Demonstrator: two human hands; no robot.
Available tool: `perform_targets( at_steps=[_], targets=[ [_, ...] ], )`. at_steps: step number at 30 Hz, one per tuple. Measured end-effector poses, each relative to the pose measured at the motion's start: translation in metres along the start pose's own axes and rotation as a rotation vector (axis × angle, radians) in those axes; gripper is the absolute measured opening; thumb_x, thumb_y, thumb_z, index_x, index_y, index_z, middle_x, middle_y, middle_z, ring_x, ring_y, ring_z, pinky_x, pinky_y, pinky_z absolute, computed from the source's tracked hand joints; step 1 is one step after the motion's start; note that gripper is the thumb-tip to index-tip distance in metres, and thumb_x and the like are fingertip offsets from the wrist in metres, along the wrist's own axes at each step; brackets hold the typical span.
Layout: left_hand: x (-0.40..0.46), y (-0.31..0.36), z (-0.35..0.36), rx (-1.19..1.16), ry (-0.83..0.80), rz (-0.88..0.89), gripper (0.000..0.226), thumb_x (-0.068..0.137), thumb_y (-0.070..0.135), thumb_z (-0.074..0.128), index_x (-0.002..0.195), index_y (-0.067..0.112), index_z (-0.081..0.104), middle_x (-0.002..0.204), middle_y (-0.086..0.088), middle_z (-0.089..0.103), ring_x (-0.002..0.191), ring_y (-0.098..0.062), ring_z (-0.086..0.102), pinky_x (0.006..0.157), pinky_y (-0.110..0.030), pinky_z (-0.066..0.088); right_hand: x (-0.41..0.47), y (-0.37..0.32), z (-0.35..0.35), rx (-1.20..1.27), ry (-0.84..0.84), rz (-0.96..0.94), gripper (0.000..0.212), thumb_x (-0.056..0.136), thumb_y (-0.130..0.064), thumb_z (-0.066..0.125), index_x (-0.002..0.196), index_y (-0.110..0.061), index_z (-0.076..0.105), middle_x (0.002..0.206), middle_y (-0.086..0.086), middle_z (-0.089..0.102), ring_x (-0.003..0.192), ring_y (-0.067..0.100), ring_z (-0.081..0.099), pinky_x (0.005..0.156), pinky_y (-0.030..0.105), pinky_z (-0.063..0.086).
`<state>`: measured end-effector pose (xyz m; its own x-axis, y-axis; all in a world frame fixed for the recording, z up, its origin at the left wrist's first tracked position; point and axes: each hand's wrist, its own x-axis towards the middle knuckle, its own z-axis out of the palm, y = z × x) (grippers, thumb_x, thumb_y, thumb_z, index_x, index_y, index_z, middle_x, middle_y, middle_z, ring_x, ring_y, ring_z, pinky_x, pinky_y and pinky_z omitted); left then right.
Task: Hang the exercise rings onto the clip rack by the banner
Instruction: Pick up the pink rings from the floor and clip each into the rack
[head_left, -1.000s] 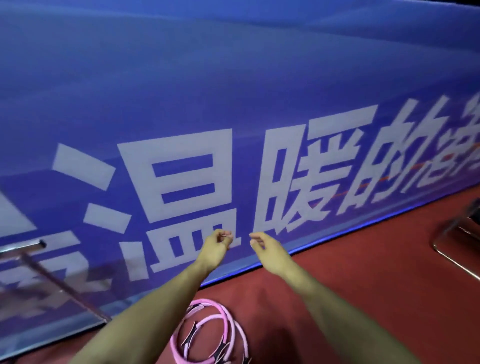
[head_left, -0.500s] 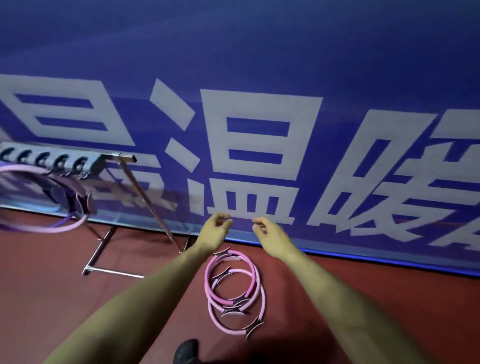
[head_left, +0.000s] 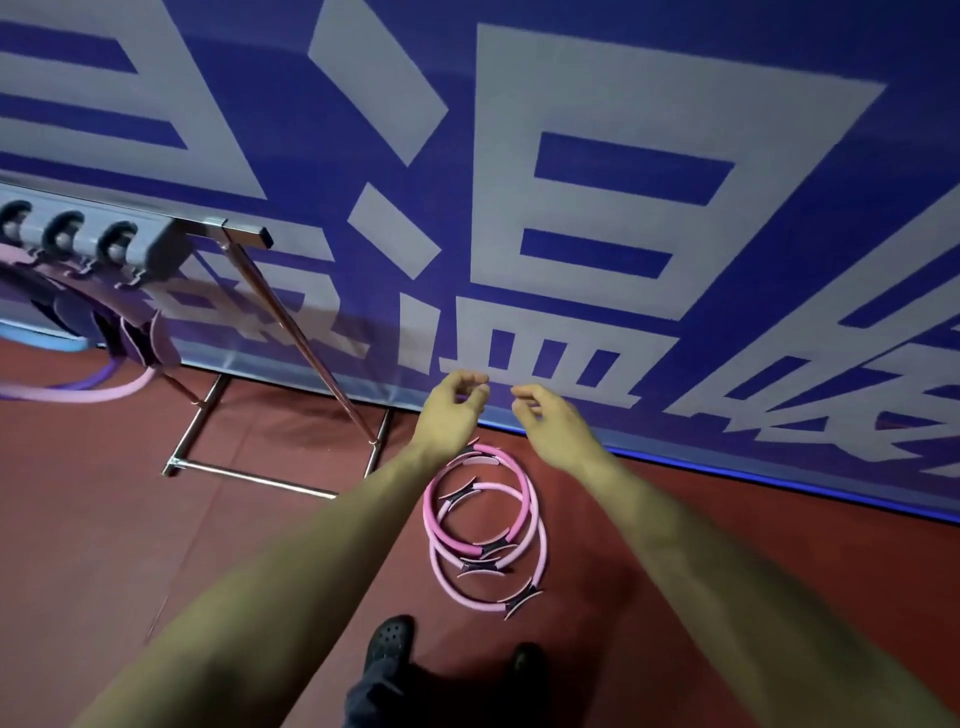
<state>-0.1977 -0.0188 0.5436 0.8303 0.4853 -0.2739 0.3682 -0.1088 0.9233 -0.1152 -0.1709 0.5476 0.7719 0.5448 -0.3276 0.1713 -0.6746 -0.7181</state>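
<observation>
Pink exercise rings (head_left: 483, 530) with dark padded grips lie stacked on the red floor just in front of the blue banner (head_left: 571, 208). Both my arms reach out over them. My left hand (head_left: 452, 405) and my right hand (head_left: 540, 415) hover above the far edge of the stack, fingers loosely curled, holding nothing. At the left stands the clip rack (head_left: 93, 244), a grey bar of clips on a metal frame. Pink and purple rings (head_left: 104, 384) hang from its clips.
The rack's metal legs and floor bar (head_left: 249, 473) spread over the red floor to the left of the stack. My dark shoes (head_left: 389, 644) stand just behind the rings. The banner closes off the whole far side.
The view has swung left and down: the rack and its hung rings came into sight and the floor rings show in full. Both hands keep their loose pose in front of me.
</observation>
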Motion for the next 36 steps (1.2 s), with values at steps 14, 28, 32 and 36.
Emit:
perform_targets(
  at_steps=[14,28,32,36],
  targets=[
    [0.145,-0.164,-0.002,-0.001,-0.063,0.082,0.02,0.1,0.027,0.056,0.104,0.011,0.068,0.091,-0.001,0.073,0.075,-0.012,0.061,0.072,-0.026,0.051,0.15,0.131,0.163,0.065,0.095,0.15,0.029,0.1,-0.027,0.056,0.126,-0.015,0.063,0.122,0.005,0.07,0.113,0.019,0.065,0.102,0.03,0.046],
    [0.225,-0.385,0.021,-0.077,-0.046,0.119,0.012,0.098,0.02,0.058,0.095,0.014,0.068,0.08,0.005,0.07,0.063,0.0,0.058,0.07,-0.024,0.048,0.261,0.347,0.433,0.001,-0.107,0.338,0.024,0.097,-0.029,0.055,0.117,-0.018,0.062,0.116,0.01,0.071,0.109,0.032,0.066,0.096,0.044,0.05],
    [0.226,-0.43,0.024,-0.069,-0.08,0.132,0.011,0.099,0.019,0.059,0.094,0.016,0.068,0.084,0.002,0.07,0.066,-0.003,0.057,0.073,-0.03,0.052,0.279,0.388,0.499,0.035,-0.155,0.397,0.033,0.096,-0.029,0.061,0.122,-0.009,0.059,0.115,0.015,0.07,0.11,0.034,0.064,0.097,0.044,0.048],
    [0.228,-0.461,0.02,-0.075,-0.108,0.124,0.012,0.099,0.015,0.058,0.096,0.01,0.069,0.086,-0.006,0.071,0.065,-0.002,0.056,0.07,-0.025,0.051,0.293,0.415,0.556,0.065,-0.195,0.435,0.034,0.09,-0.033,0.068,0.119,-0.016,0.061,0.109,0.006,0.073,0.107,0.027,0.066,0.096,0.041,0.049]
  ],
)
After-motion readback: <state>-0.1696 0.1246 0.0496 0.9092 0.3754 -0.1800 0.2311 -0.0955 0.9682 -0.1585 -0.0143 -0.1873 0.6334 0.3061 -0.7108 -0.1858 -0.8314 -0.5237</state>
